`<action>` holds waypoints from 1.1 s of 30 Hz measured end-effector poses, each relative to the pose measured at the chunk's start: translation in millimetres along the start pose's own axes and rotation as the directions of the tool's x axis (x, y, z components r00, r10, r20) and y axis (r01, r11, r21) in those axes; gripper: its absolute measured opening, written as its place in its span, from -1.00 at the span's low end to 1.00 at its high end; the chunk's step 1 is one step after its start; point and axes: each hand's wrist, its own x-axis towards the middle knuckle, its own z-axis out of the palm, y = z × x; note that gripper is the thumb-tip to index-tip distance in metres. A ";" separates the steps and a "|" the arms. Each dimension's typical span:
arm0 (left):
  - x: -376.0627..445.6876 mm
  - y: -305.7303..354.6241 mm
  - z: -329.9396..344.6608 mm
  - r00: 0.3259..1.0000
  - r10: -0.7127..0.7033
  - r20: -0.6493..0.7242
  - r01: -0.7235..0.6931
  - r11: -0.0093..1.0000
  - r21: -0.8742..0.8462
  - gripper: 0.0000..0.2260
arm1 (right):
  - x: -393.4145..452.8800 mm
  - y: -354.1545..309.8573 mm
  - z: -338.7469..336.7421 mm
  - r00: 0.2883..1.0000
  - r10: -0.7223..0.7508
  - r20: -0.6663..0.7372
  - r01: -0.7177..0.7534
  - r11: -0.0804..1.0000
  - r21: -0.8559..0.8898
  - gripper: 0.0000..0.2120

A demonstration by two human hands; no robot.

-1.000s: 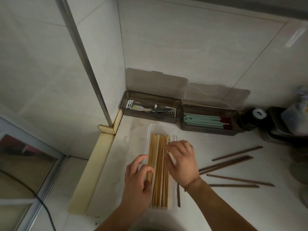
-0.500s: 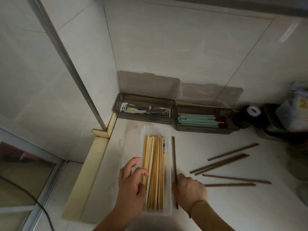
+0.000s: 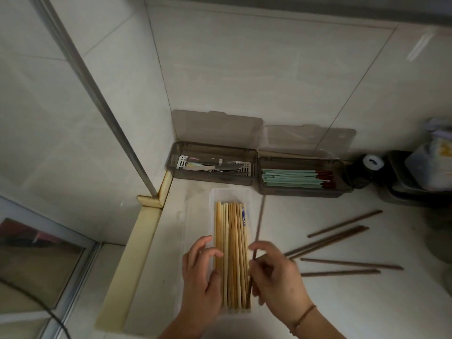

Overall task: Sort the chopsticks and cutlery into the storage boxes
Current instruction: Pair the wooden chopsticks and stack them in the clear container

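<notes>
Right hand (image 3: 276,272) pinches one dark brown chopstick (image 3: 257,237) in curled fingers, near its lower half. The stick runs along the right edge of the clear tray (image 3: 212,211), tip pointing toward the back boxes; can't tell whether its lower end sits inside the tray or just at the wall.

Left hand (image 3: 201,277) rests on the left side of the bamboo chopsticks (image 3: 231,253): fingers bent on the bundle, thumb on it lower down, not closed around anything I can make out. Bundle lies lengthwise in the tray, ends roughly aligned; the rightmost stick carries a blue printed mark.

Back against the wall, both lids up:
- left smoky box (image 3: 212,165) holds metal cutlery on a perforated insert
- right smoky box (image 3: 300,178), touching it, holds mint-green chopsticks (image 3: 291,178) with dark red ends pointing right

Five loose dark chopsticks (image 3: 342,241) on the table (image 3: 342,302), right of the tray: one alone, two side by side, two lower down nearly horizontal.

Far right: black bottle with a white cap (image 3: 367,170), dark tray with a plastic bag (image 3: 430,167).
</notes>
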 end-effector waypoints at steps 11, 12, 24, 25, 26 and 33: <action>0.5 -4.6 1.4 0.999 0.038 0.007 -0.038 0.999 0.025 -0.58 | 32.0 -12.2 36.0 0.951 -0.015 0.309 0.257 0.595 -0.761 -0.72; 0.6 -5.5 1.4 0.999 0.045 0.006 -0.045 0.999 0.028 -0.58 | 34.7 -14.4 37.9 0.939 0.010 0.344 0.283 0.544 -0.790 -0.77; -0.4 -4.3 -1.5 0.995 0.042 0.090 -0.055 0.988 0.141 -0.54 | 24.4 34.2 -8.6 0.887 -0.452 0.092 0.456 0.831 -0.318 -0.85; -0.6 -1.6 -1.4 0.994 0.036 0.105 -0.052 0.986 0.157 -0.54 | 19.4 47.7 -17.3 0.868 -0.497 0.017 0.483 0.834 -0.268 -0.85; -1.0 1.8 -1.1 0.992 0.032 0.122 -0.053 0.983 0.177 -0.54 | 14.0 61.4 -24.2 0.835 -0.550 -0.021 0.521 0.801 -0.294 -0.84; -1.3 7.5 -2.0 0.984 0.046 0.174 -0.086 0.968 0.235 -0.52 | -3.0 147.2 -63.6 0.837 -0.545 -0.050 0.358 0.615 -0.703 -0.69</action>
